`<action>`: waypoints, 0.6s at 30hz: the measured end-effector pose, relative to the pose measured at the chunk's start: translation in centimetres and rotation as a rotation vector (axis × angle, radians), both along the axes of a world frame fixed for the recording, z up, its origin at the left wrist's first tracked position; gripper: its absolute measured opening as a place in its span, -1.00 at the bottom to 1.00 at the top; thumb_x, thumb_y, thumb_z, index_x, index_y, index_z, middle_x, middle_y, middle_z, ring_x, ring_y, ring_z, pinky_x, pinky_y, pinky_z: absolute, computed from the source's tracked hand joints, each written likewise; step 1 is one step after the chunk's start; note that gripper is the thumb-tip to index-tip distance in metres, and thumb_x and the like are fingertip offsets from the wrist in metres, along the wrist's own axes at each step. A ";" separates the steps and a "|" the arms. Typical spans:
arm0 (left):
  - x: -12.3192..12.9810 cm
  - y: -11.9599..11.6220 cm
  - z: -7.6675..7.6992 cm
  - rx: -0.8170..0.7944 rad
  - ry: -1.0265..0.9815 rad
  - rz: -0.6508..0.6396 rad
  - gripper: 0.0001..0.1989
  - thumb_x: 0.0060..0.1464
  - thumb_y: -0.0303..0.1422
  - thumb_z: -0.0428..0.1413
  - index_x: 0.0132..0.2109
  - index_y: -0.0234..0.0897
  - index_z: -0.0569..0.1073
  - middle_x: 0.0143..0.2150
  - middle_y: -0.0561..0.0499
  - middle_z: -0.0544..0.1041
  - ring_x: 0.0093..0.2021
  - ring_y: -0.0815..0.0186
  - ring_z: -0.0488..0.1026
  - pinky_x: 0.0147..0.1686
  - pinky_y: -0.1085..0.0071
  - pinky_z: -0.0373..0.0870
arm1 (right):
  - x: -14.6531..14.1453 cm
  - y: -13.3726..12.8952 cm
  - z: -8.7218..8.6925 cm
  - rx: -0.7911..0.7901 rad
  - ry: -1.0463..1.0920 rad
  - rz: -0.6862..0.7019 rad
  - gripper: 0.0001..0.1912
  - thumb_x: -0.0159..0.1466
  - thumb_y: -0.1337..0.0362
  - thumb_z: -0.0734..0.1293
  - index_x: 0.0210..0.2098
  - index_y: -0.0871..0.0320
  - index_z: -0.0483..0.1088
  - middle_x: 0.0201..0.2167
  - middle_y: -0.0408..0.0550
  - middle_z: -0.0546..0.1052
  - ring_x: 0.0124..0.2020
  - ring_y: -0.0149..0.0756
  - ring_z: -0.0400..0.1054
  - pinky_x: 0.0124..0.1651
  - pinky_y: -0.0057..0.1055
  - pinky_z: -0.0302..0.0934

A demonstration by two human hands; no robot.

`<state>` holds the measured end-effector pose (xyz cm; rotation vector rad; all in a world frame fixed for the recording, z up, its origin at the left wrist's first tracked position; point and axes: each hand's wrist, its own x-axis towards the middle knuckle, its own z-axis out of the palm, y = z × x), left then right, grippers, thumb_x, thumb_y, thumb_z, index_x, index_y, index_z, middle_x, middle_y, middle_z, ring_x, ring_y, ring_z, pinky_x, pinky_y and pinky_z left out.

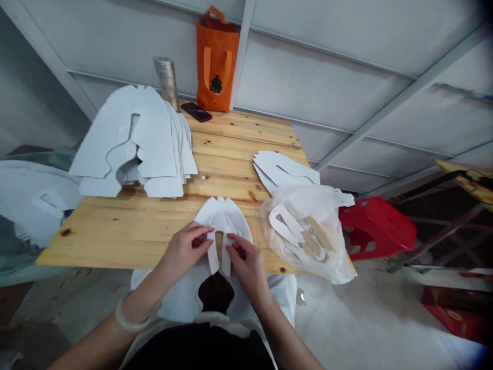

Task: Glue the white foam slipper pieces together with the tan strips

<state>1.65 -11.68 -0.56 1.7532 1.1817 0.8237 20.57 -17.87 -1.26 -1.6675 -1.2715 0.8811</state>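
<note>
Both legs of a narrow white U-shaped card strip [212, 257] are pinched between thumb and fingers, one by the left hand [194, 241], the other by the right hand [244, 257]; the strip lies on a white arch-shaped sheet [239, 213] overhanging the pale wooden table [115, 226]

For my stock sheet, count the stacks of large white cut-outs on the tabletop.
2: a tall left stack and a smaller right stack behind the plastic bag. The nearest cut-out isn't counted; sheets inside stacks may be hidden.
</note>
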 end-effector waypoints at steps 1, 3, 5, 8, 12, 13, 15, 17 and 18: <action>0.0 0.0 0.0 0.002 0.004 0.004 -0.73 0.17 -0.34 0.21 0.00 -0.20 0.66 -0.16 -0.01 0.59 -0.30 0.32 0.58 -0.24 0.37 0.58 | 0.0 0.0 0.0 0.004 -0.003 0.001 -0.60 0.25 0.20 0.34 -0.01 0.22 0.64 -0.36 0.01 0.62 -0.38 -0.23 0.44 -0.23 -0.34 0.31; 0.0 0.0 0.0 -0.003 0.005 0.006 -0.73 0.17 -0.34 0.21 0.00 -0.20 0.66 -0.16 -0.01 0.59 -0.31 0.33 0.58 -0.24 0.37 0.59 | 0.0 0.0 -0.1 0.006 -0.007 0.003 -0.60 0.25 0.20 0.34 -0.01 0.21 0.64 -0.36 0.01 0.62 -0.38 -0.23 0.44 -0.23 -0.34 0.31; 0.0 -0.1 0.0 -0.013 0.000 0.003 -0.74 0.17 -0.35 0.20 -0.01 -0.20 0.66 -0.15 -0.02 0.59 -0.31 0.33 0.58 -0.24 0.38 0.59 | 0.0 0.0 -0.2 0.003 -0.008 0.005 -0.60 0.25 0.20 0.34 0.00 0.21 0.64 -0.35 0.00 0.62 -0.38 -0.24 0.44 -0.23 -0.34 0.31; 0.0 -0.2 0.1 -0.020 0.000 0.005 -0.73 0.17 -0.34 0.20 0.00 -0.20 0.66 -0.14 -0.02 0.59 -0.30 0.32 0.59 -0.23 0.38 0.60 | 0.0 0.1 -0.2 0.005 -0.008 0.013 -0.60 0.26 0.20 0.34 0.00 0.22 0.64 -0.35 0.01 0.61 -0.38 -0.23 0.44 -0.24 -0.34 0.30; 0.0 -0.2 0.0 -0.016 0.006 0.010 -0.73 0.17 -0.34 0.20 0.00 -0.21 0.66 -0.15 -0.02 0.59 -0.30 0.32 0.59 -0.23 0.38 0.60 | 0.1 0.1 -0.1 0.000 -0.018 0.024 -0.58 0.26 0.20 0.33 0.01 0.24 0.63 -0.34 0.03 0.61 -0.37 -0.22 0.44 -0.24 -0.34 0.30; 0.0 -0.2 -0.1 -0.014 0.007 0.011 -0.73 0.17 -0.34 0.20 0.00 -0.20 0.66 -0.15 -0.02 0.59 -0.30 0.32 0.59 -0.23 0.38 0.60 | 0.0 0.1 -0.1 -0.004 -0.022 0.024 -0.58 0.26 0.20 0.33 0.02 0.24 0.63 -0.34 0.03 0.61 -0.36 -0.22 0.44 -0.24 -0.34 0.30; 0.0 -0.3 -0.2 -0.008 0.009 0.011 -0.73 0.17 -0.34 0.20 0.00 -0.19 0.66 -0.14 -0.02 0.60 -0.30 0.32 0.59 -0.23 0.37 0.60 | 0.0 0.1 -0.1 -0.008 -0.030 0.020 -0.58 0.26 0.20 0.33 0.02 0.23 0.63 -0.33 0.03 0.62 -0.36 -0.22 0.45 -0.24 -0.34 0.31; 0.0 -0.3 -0.2 -0.001 0.012 0.010 -0.74 0.17 -0.33 0.20 -0.01 -0.19 0.66 -0.14 -0.02 0.60 -0.28 0.31 0.59 -0.22 0.36 0.60 | 0.0 0.1 -0.1 -0.006 -0.038 0.014 -0.59 0.26 0.20 0.34 0.01 0.22 0.64 -0.33 0.03 0.62 -0.35 -0.22 0.45 -0.23 -0.34 0.31; 0.0 -0.3 -0.2 0.003 0.014 0.009 -0.74 0.18 -0.33 0.20 -0.01 -0.19 0.66 -0.14 -0.02 0.60 -0.28 0.31 0.59 -0.22 0.36 0.60 | 0.0 0.1 -0.2 -0.003 -0.039 0.012 -0.60 0.26 0.20 0.34 0.01 0.21 0.64 -0.33 0.02 0.63 -0.35 -0.22 0.46 -0.23 -0.34 0.32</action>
